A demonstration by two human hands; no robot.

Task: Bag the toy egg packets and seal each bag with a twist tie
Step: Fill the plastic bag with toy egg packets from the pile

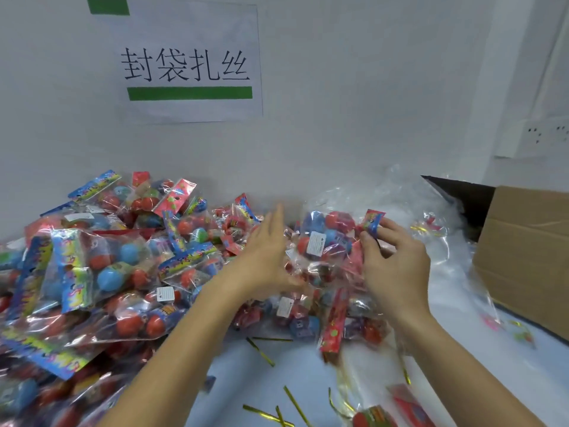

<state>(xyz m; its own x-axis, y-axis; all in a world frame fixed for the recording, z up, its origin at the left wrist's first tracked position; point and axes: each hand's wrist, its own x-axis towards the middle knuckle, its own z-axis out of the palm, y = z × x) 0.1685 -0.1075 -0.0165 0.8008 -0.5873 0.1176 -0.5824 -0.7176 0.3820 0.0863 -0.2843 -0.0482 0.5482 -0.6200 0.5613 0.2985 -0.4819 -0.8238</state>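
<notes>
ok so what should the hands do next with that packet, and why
Probably ease the clear toy egg packet down into the bag. The right hand pinches its red and blue header card, the open left hand steadies its side, and the gold twist ties lie untouched on the white table, so sealing seems to come later.

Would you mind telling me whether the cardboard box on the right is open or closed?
Open. The cardboard box has a flap standing up at its far left corner, showing a dark inner side. Its contents cannot be seen.
</notes>
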